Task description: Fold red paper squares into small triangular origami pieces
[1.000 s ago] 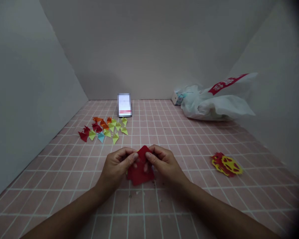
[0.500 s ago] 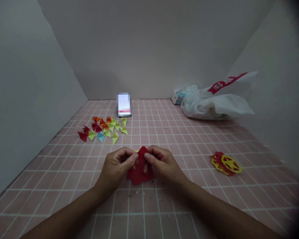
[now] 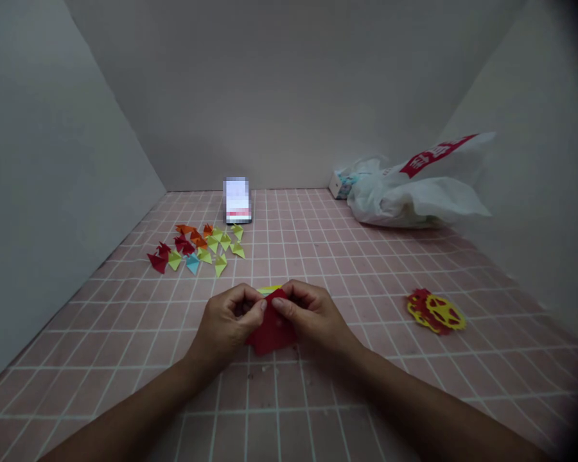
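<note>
**Left hand (image 3: 231,317) and right hand (image 3: 313,316) pinch red paper (image 3: 273,335) low over a pink tiled surface (image 3: 289,433)**

The red paper is at the near middle of the surface, between the two hands. The left hand is closed on its left edge, thumb against curled forefinger; the right hand grips it near the top, thumb laid on its face. A yellow paper edge (image 3: 270,289) shows just behind the red paper (whether the two touch, I cannot tell).

Beyond the left hand lies a loose cluster of folded paper pieces (image 3: 204,255), in red, orange and yellow-green, with a single blue one (image 3: 192,263). A phone (image 3: 237,200), its lit screen pixelated, stands behind them. To the right of the right hand, well apart from it, a yellow star-in-ring cutout (image 3: 446,312) overlaps red paper cutouts (image 3: 420,298). Farther back, a white plastic bag (image 3: 414,202) with red print lies against a small box (image 3: 338,185).
</note>
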A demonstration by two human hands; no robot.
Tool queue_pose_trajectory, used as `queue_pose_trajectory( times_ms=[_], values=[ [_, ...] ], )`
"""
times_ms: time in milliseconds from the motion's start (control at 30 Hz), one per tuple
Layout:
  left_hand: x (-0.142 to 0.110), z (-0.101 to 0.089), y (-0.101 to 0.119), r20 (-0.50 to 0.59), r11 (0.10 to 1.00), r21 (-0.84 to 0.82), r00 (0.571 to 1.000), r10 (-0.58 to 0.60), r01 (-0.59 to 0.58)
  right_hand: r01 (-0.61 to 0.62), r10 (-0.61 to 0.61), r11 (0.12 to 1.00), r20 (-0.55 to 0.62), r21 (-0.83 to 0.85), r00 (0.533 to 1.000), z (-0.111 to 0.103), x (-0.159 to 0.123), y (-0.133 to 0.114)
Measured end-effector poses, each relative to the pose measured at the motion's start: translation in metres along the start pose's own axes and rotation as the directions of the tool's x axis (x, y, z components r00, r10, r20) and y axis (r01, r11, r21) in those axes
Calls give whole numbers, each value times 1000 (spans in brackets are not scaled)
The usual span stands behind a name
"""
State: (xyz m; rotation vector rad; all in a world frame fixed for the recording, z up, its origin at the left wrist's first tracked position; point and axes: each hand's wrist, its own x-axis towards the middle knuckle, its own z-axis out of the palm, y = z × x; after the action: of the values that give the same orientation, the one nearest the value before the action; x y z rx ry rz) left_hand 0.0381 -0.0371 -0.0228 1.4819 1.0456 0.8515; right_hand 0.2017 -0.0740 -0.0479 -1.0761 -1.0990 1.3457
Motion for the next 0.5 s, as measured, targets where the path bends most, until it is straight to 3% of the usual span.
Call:
queue_pose_trajectory(
  times_ms=[300,500],
  values=[
    [-1,-2,-3,69,999,-40,997,31,-28,39,-39,997,5,-61,999,-1,0,0],
    [1,-3,-4,62,998,-63,998,-19,23,31,-31,998,-2,-60,1000,-1,1,-2]
  ],
)
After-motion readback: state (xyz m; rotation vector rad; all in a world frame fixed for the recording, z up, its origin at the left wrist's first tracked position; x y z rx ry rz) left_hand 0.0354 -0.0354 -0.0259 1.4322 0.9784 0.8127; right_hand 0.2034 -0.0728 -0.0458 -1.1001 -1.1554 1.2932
